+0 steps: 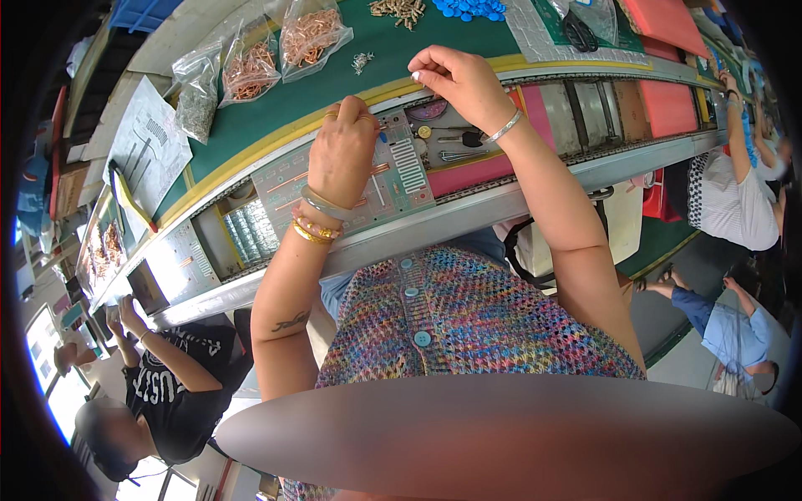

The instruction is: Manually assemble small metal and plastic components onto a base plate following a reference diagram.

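Note:
My left hand is over a green circuit board on the conveyor track, its fingers bent down and closed. Whatever it may grip is hidden behind the knuckles. Long copper-coloured strips and a white zigzag pattern show on the board. My right hand hovers beyond the track's far yellow edge, thumb and forefinger brought together. Anything between those fingertips is too small to name. A small heap of silvery parts lies on the green mat, left of my right hand.
Plastic bags of copper pieces and a bag of silvery parts sit at far left, near a paper sheet. Blue caps, brass parts and black-handled scissors lie farther back. A co-worker works at left.

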`<state>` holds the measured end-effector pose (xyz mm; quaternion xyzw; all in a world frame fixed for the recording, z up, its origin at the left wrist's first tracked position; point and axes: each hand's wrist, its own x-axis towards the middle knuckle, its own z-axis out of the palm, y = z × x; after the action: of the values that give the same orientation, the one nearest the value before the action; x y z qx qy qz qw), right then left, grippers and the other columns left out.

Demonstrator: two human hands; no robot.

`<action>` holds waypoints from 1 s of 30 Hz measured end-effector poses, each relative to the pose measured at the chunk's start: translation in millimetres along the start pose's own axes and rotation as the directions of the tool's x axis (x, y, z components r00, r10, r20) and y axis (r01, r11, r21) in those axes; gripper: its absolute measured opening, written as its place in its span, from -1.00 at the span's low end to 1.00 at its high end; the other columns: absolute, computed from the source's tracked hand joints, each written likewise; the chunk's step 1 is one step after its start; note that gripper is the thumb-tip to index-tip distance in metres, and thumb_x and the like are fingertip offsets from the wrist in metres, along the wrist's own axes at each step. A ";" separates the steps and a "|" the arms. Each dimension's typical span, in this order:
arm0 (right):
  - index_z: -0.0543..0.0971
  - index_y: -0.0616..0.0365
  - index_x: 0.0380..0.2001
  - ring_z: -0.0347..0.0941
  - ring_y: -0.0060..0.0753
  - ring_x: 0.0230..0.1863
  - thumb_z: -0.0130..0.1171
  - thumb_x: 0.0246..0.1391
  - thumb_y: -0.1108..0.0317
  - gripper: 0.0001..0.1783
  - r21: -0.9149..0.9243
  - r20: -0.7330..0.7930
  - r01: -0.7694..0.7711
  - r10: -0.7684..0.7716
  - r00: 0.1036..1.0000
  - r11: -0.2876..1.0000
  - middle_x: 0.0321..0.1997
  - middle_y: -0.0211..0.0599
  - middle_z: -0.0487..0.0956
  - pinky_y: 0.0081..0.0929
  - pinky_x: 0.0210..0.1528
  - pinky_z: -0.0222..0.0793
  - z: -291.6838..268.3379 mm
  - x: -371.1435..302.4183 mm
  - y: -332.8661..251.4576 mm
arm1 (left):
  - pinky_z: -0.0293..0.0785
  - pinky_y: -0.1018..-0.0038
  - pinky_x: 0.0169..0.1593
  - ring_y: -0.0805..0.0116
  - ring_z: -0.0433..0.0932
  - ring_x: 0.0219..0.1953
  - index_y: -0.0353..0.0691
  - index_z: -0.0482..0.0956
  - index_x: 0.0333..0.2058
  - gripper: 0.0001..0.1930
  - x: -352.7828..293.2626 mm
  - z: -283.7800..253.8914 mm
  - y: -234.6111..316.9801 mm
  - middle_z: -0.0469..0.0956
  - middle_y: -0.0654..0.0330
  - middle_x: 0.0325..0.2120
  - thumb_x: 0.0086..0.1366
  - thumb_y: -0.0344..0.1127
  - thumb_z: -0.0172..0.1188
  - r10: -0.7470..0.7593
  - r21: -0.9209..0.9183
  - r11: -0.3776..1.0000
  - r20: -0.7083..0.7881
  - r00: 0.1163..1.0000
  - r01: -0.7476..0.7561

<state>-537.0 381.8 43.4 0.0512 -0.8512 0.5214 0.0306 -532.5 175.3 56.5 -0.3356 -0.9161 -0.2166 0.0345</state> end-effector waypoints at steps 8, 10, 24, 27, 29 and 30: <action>0.48 0.20 -0.24 0.46 -0.71 -0.40 0.11 0.12 0.41 -0.85 0.222 0.158 -0.092 0.058 0.986 0.971 -0.44 -0.47 0.57 -0.71 -0.39 0.39 5.1 -5.3 -14.7 | 0.46 0.42 -0.37 0.26 0.52 -0.37 -0.19 0.58 -0.42 -0.86 -2.0 -20.3 -0.3 0.50 0.27 -0.35 -0.02 -0.41 0.29 -0.104 -0.224 0.972 -0.129 0.986 0.073; 0.42 0.18 -0.19 0.45 -0.71 -0.40 0.09 0.16 0.37 -0.81 0.325 0.241 -0.130 0.051 0.969 0.937 -0.44 -0.46 0.56 -0.72 -0.39 0.39 8.8 -6.6 -13.4 | 0.45 0.41 -0.35 0.27 0.52 -0.37 -0.19 0.60 -0.41 -0.84 2.2 -21.6 9.0 0.51 0.26 -0.37 -0.05 -0.42 0.32 -0.128 -0.270 0.960 -0.176 0.976 0.077; 0.38 0.17 -0.20 0.37 -0.76 -0.48 0.06 0.19 0.26 -0.77 0.450 0.295 -0.209 0.076 0.952 0.868 -0.47 -0.45 0.53 -0.75 -0.44 0.36 0.2 -2.1 -15.1 | 0.36 0.33 -0.20 0.16 0.43 -0.31 -0.23 0.62 -0.46 -0.88 -5.2 -5.5 -9.4 0.47 0.18 -0.40 -0.05 -0.42 0.31 -0.203 -0.350 0.924 -0.106 0.973 0.155; 0.41 0.17 -0.17 0.35 -0.78 -0.48 0.05 0.20 0.28 -0.78 0.461 0.252 -0.194 0.082 0.964 0.866 -0.46 -0.46 0.51 -0.76 -0.44 0.36 -3.7 -1.1 -10.4 | 0.34 0.32 -0.18 0.13 0.39 -0.30 -0.25 0.62 -0.46 -0.88 -5.0 -0.3 -8.2 0.44 0.16 -0.39 -0.05 -0.43 0.30 -0.217 -0.336 0.926 -0.104 0.971 0.171; 0.40 0.17 -0.17 0.35 -0.78 -0.47 0.05 0.20 0.28 -0.78 0.443 0.258 -0.202 0.092 0.962 0.874 -0.45 -0.46 0.51 -0.76 -0.43 0.36 -3.1 -1.7 -11.3 | 0.34 0.33 -0.19 0.12 0.38 -0.29 -0.26 0.61 -0.46 -0.89 -4.0 2.3 -6.2 0.42 0.15 -0.39 -0.04 -0.43 0.29 -0.180 -0.278 0.950 -0.124 0.976 0.140; 0.40 0.17 -0.16 0.36 -0.77 -0.47 0.04 0.20 0.29 -0.78 0.424 0.264 -0.209 0.100 0.959 0.882 -0.45 -0.46 0.52 -0.76 -0.43 0.36 -2.6 -1.5 -11.7 | 0.34 0.34 -0.20 0.15 0.38 -0.30 -0.26 0.61 -0.45 -0.89 -4.1 4.5 -6.4 0.43 0.16 -0.39 -0.03 -0.44 0.29 -0.142 -0.214 0.971 -0.149 0.979 0.108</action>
<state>-534.1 379.0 54.9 0.0498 -0.7074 0.6939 -0.1247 -533.0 170.4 49.2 -0.2601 -0.9024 -0.3383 0.0608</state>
